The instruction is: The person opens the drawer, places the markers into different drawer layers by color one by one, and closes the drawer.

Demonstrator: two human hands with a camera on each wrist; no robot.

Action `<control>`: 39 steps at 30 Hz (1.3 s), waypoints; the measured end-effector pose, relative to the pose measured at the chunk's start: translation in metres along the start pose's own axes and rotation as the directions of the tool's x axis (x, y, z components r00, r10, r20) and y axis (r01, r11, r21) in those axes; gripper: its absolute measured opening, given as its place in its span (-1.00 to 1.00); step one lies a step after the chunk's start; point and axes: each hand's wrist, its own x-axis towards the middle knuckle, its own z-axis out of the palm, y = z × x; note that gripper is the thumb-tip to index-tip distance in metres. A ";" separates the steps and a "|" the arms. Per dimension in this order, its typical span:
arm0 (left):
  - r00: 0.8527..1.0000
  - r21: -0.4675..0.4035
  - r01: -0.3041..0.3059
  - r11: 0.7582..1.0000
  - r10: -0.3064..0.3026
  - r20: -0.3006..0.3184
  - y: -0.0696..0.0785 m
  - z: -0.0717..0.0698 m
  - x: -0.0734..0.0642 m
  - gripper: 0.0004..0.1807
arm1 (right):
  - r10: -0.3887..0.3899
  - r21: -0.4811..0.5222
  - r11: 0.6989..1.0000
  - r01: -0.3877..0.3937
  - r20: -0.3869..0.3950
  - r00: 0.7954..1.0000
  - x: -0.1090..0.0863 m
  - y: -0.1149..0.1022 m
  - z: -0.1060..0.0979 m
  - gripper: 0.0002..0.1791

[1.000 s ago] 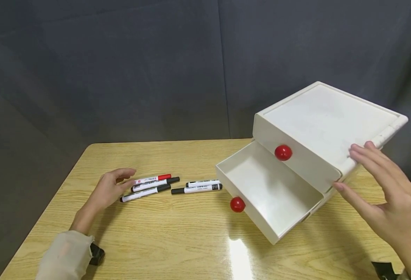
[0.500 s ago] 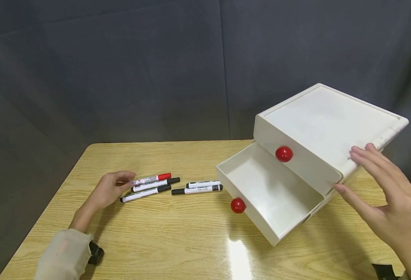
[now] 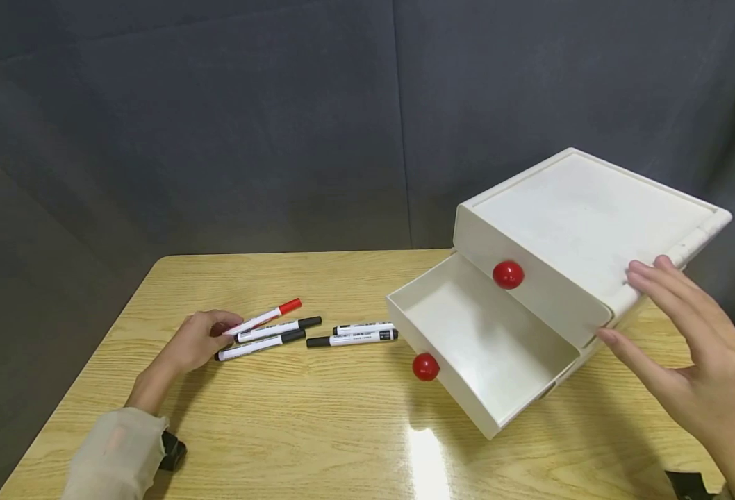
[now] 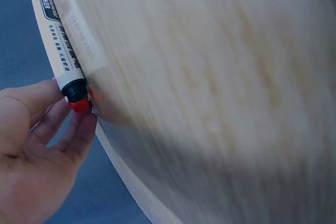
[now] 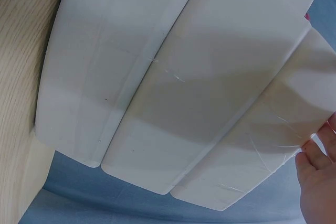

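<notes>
From the left hand [image 3: 194, 342] juts a pinched red-capped marker [image 3: 261, 320]; the outspread right hand [image 3: 710, 364] touches a cabinet [image 3: 592, 212].

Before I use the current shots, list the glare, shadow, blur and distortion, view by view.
Head: white glare on the tabletop, soft shadow beneath the drawer unit; left wrist: wood grain blurred, a broad shadow low in frame, though "MARKER" on the black-ended marker is readable; right wrist: shadow bands across the drawer unit's side, its left edge bowed, likely by the lens.
</notes>
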 end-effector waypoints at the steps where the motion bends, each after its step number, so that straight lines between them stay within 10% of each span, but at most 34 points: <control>1: 1.000 0.002 0.000 1.000 0.000 -0.001 0.000 0.000 0.000 -0.71 | 0.001 -0.001 1.000 -0.001 0.001 1.000 0.000 0.000 0.000 -0.19; 13: 0.997 0.013 0.010 1.000 -0.009 -0.071 0.010 0.000 -0.001 -0.75 | -0.003 -0.007 1.000 0.003 0.009 1.000 -0.001 0.001 0.000 -0.20; 39: 0.961 0.014 -0.179 0.984 0.178 -0.213 0.067 -0.001 0.001 -0.72 | 0.008 -0.001 1.000 -0.008 0.000 1.000 -0.001 0.000 0.000 -0.19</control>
